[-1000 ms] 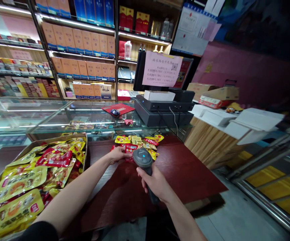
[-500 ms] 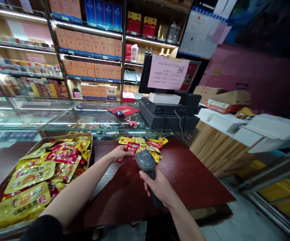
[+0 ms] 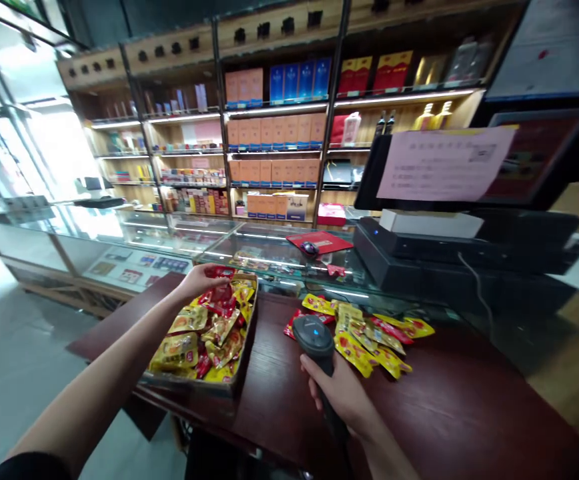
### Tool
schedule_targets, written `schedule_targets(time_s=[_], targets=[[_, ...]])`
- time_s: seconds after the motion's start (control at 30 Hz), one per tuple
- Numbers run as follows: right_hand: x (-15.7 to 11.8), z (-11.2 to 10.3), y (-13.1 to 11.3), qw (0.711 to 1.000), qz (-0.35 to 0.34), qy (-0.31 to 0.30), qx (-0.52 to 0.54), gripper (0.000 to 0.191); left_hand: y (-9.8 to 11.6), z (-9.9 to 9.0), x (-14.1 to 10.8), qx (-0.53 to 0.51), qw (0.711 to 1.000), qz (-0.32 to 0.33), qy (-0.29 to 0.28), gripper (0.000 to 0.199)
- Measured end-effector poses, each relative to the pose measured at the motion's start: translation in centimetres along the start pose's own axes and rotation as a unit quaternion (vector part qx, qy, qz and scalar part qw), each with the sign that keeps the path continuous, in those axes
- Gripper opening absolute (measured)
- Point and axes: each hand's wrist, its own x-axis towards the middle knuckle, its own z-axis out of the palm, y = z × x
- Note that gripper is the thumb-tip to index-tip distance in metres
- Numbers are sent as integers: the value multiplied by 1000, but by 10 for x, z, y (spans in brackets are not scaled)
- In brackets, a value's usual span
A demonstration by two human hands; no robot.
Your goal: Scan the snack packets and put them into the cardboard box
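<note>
My left hand (image 3: 203, 281) is closed on a small red snack packet (image 3: 223, 272) over the far left part of an open cardboard box (image 3: 250, 327). Yellow and red snack packets (image 3: 177, 351) fill that box. In my right hand (image 3: 342, 393) is a dark barcode scanner (image 3: 314, 339), gripped by its handle with a small blue light on its head. Just beyond the scanner, a loose pile of yellow and red packets (image 3: 350, 333) lies on the dark red table. The fingertips of my left hand are partly hidden against the packets.
A glass display counter (image 3: 209, 233) runs behind the brown table (image 3: 279, 407). On it are a mouse (image 3: 309, 249) on a red mat (image 3: 337, 241) and a monitor with a paper sheet (image 3: 442, 163) above a black cash drawer (image 3: 419, 263). Shelves of boxed goods (image 3: 274, 133) stand behind.
My left hand has moved left from the loose pile to the box with the red packet. The view has swung left. My right hand still grips the scanner.
</note>
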Motion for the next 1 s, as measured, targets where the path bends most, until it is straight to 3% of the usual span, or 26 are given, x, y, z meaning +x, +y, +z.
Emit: schedule_targets(time_s=[0.1, 0.23, 0.37, 0.57, 0.67, 0.73, 0.87, 1.0], targets=[[3, 6, -2, 1000, -16, -25, 3, 48, 5, -21, -8, 24, 999, 6, 44, 64], [3, 3, 0, 999, -32, -31, 12, 47, 12, -6, -8, 29, 998, 26, 43, 60], [-4, -14, 3, 1000, -14, 5, 21, 49, 13, 47, 4, 39, 998, 45, -18, 53], [-25, -50, 10, 996, -7, 79, 43, 46, -14, 162, 31, 31, 988, 58, -140, 45], [-35, -65, 17, 992, 8, 115, 44, 46, -29, 213, 38, 115, 974, 51, -191, 38], [-40, -73, 22, 990, 8, 132, 43, 47, -37, 239, 37, 193, 961, 43, -193, 32], [-49, -85, 34, 986, 3, 161, 46, 50, -52, 268, 25, 295, 941, 44, -161, 42], [-53, -90, 43, 981, 10, 185, 49, 50, -62, 271, 18, 422, 888, 83, -162, 58]])
